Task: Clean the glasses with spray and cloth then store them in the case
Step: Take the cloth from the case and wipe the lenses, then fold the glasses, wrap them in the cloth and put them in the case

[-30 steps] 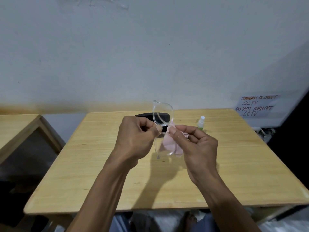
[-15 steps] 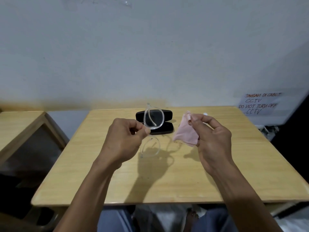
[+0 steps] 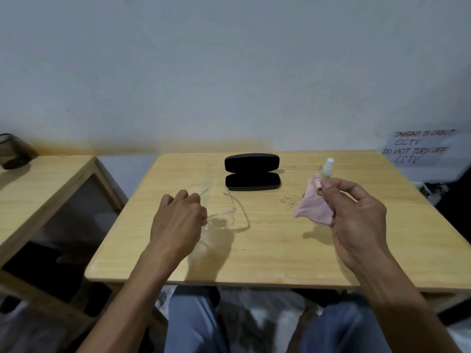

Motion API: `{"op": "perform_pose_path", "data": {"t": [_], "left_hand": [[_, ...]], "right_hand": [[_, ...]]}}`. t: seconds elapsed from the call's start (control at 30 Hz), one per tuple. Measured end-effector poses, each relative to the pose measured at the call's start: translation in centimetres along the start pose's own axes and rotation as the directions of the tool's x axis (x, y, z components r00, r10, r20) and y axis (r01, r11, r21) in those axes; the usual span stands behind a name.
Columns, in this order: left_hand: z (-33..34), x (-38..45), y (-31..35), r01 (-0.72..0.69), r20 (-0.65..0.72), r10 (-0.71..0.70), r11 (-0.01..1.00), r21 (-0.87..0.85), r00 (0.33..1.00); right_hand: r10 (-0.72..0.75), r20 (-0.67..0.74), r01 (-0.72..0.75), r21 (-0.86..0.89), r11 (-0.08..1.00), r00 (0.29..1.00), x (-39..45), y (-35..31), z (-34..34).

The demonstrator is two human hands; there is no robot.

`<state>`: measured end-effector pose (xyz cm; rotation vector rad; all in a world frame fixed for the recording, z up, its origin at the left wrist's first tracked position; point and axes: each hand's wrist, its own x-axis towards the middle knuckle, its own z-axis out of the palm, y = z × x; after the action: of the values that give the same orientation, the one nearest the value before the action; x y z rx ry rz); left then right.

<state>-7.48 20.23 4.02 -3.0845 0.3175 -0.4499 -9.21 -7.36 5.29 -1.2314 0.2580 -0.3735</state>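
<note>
Clear-framed glasses [image 3: 224, 215] lie low over the wooden table [image 3: 267, 253], blurred, and my left hand [image 3: 178, 220] pinches them at their left end. My right hand [image 3: 356, 217] holds a pink cloth [image 3: 312, 205] between thumb and fingers above the table's right half. A black case [image 3: 252, 171] lies open at the back middle of the table. A small spray bottle [image 3: 327, 168] with a white cap stands behind the cloth, partly hidden by it.
A second wooden table [image 3: 38, 189] stands to the left with a dark glass [image 3: 12, 151] on it. A handwritten CCTV sign [image 3: 418, 146] hangs on the wall at right. My knees show below the front edge.
My left hand lowered the glasses from in front of the case down toward the table. My right hand drew the cloth off the lens and moved it right.
</note>
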Motion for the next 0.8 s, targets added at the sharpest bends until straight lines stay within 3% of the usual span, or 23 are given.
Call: {"op": "perform_pose_path", "data": {"t": [0.17,0.47,0.6,0.8], "left_hand": [[1.2,0.0,0.5,-0.005,0.060,0.001,0.998,0.066,0.998],[1.7,0.1,-0.7,0.097,0.130,-0.083,0.990,-0.100,0.988],[-0.2,-0.7,0.1,0.134,0.007,-0.141,0.924,-0.359,0.990],[-2.3,-1.8,5.8,0.013,-0.146,-0.178,0.676,-0.736,0.973]], "right_hand": [[0.018,0.007,-0.018,0.002,1.000,1.000,-0.7,0.4,-0.3],[0.062,0.034,-0.062,-0.003,0.998,0.997,-1.0,1.0,-0.5],[0.101,0.106,-0.103,0.016,0.995,0.989,-1.4,1.3,-0.2],[0.197,0.293,-0.222,0.054,0.973,0.935,-2.2,1.4,-0.2]]}}
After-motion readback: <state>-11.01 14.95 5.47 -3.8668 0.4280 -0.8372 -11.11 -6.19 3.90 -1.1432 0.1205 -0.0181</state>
